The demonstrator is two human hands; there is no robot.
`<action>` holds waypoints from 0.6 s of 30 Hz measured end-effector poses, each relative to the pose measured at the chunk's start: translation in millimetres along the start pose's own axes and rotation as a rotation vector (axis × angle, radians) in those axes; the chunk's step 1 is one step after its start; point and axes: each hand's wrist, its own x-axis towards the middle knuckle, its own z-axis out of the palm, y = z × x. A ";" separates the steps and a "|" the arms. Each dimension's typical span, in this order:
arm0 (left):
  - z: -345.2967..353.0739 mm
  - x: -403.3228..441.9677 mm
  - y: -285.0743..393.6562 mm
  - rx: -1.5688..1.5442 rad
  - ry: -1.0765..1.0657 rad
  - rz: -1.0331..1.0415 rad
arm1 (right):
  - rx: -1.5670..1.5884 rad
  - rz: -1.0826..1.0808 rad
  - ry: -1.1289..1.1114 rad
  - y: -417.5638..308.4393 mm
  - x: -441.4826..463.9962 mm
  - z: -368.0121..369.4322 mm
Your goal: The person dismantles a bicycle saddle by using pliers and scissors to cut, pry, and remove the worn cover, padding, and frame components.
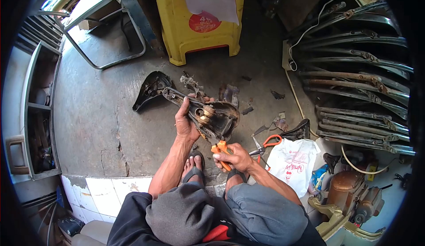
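A worn black seat shell with a rusty metal frame and springs [217, 118] is held up above the floor, its underside showing. My left hand [187, 121] is closed round the frame on the left side. Orange-handled pliers [222, 154] are in my right hand [236, 158], with their head against the lower edge of the shell; the jaw tips are hidden. Another black seat piece [152, 89] lies on the floor beyond my left hand. Scissors with orange-red handles [271, 141] rest on the floor to the right, near a white plastic bag [294, 162].
A yellow plastic stool [201, 42] stands ahead, and a metal-framed chair [95, 64] at the upper left. Stacked chrome bars [358, 86] line the right side. A brown motor [347, 186] sits at the lower right. Torn scraps [277, 95] lie on the floor.
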 end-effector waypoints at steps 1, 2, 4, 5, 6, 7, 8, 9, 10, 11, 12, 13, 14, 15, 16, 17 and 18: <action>5.4 -0.2 -0.6 -0.034 -0.068 -0.019 | -0.004 -0.003 0.000 1.9 0.5 -0.5; 7.2 0.0 -0.9 -0.081 -0.009 -0.064 | 0.037 -0.026 -0.003 5.4 0.3 0.6; -2.1 4.3 0.8 0.019 -0.047 -0.092 | 0.077 -0.048 -0.004 8.5 -0.2 0.3; -2.5 6.0 1.5 0.120 -0.084 -0.119 | 0.014 -0.049 0.030 6.5 -1.6 1.8; -1.1 5.8 1.1 0.236 -0.060 -0.066 | -0.046 -0.046 0.064 4.7 -4.7 4.6; -3.8 8.1 -0.9 0.235 -0.059 -0.064 | -0.048 -0.045 0.062 -0.3 -6.1 5.1; -7.7 12.2 -2.8 0.369 0.006 0.023 | -0.240 0.018 0.160 -9.0 -5.7 5.1; -12.3 13.7 -4.8 0.503 0.075 0.108 | -0.427 0.083 0.257 -12.4 -6.1 5.8; -17.1 13.2 -7.4 0.462 0.080 0.104 | -0.699 0.012 0.350 -6.2 -2.0 -1.0; -35.8 14.8 -10.1 0.315 0.094 -0.001 | -0.696 0.008 0.348 -8.2 -1.5 -6.4; -57.8 16.1 -18.7 0.194 0.080 -0.067 | -0.802 0.037 0.390 -10.5 -2.2 -12.6; -77.2 13.0 -28.8 0.074 0.068 -0.139 | -0.903 0.071 0.435 -9.5 -6.0 -18.2; -89.7 2.3 -37.5 0.085 0.078 -0.222 | -1.049 -0.010 0.469 -1.3 -9.2 -30.1; -81.5 -15.0 -43.0 0.170 0.167 -0.328 | -1.196 -0.089 0.509 2.5 -13.0 -38.6; -101.7 -22.7 -49.9 0.316 0.267 -0.530 | -1.279 -0.038 0.556 7.5 -18.2 -44.9; -121.0 -24.6 -55.7 0.462 0.361 -0.732 | -1.269 -0.017 0.576 11.4 -22.8 -51.4; -119.0 -26.9 -59.9 0.459 0.356 -0.755 | -1.350 -0.029 0.598 18.4 -25.2 -60.6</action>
